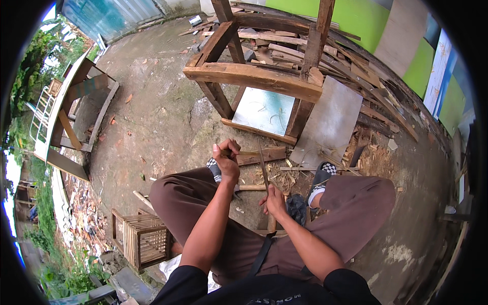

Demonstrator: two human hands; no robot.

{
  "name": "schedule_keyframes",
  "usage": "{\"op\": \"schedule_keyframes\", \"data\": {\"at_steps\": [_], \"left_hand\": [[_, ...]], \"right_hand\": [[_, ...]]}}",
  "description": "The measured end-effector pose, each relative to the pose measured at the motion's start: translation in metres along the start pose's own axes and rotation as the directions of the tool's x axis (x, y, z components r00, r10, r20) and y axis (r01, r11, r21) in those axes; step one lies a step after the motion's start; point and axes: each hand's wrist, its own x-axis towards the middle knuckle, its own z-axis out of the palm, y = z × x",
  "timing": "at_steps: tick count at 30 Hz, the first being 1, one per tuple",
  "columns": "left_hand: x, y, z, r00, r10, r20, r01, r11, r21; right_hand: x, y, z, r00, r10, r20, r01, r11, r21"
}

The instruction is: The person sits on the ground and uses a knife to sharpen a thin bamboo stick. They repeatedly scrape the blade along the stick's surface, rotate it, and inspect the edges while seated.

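Note:
My left hand (227, 158) is raised between my knees, its fingers curled round a thin yellowish strip of wood or bamboo (248, 153) that points to the right. My right hand (274, 202), lower and nearer to me, is closed on a long narrow knife (264, 168). The dark blade slants up and away, its upper part close to the strip's right end; I cannot tell whether they touch. Behind the strip lies a brown wooden block (269, 155) on the ground. A hammer with a pale wooden handle (252, 187) lies between my hands' level and my feet.
A wooden frame (254, 79) stands ahead, with a pile of planks (356, 66) behind it. Shavings (295, 178) and a dark plastic bag (296, 207) lie near my right foot. A slatted wooden crate (145, 239) is at my left knee; a tilted wooden table (68, 112) stands farther left.

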Motion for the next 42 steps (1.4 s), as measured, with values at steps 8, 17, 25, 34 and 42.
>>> {"op": "schedule_keyframes", "data": {"at_steps": [8, 17, 25, 34, 42], "left_hand": [[0.007, 0.005, -0.008, 0.996, 0.089, 0.019, -0.087, 0.992, -0.089], [0.014, 0.009, -0.019, 0.998, 0.059, -0.038, -0.064, 0.984, -0.167], [0.024, 0.022, -0.006, 0.995, 0.011, 0.096, -0.002, 0.996, -0.089], [0.030, 0.031, 0.011, 0.979, 0.007, -0.202, -0.048, 0.979, -0.197], [0.028, 0.035, 0.016, 0.989, 0.010, -0.147, -0.046, 0.969, -0.243]], "right_hand": [[0.000, -0.008, 0.014, 0.905, -0.425, -0.020, 0.400, 0.866, -0.302], [0.004, -0.023, 0.022, 0.899, -0.439, 0.009, 0.414, 0.840, -0.351], [0.047, 0.036, 0.012, 0.939, -0.245, -0.242, 0.144, 0.918, -0.369], [0.036, 0.033, 0.004, 0.919, -0.325, -0.221, 0.219, 0.890, -0.401], [0.022, 0.017, 0.000, 0.931, -0.310, -0.194, 0.224, 0.902, -0.369]]}}
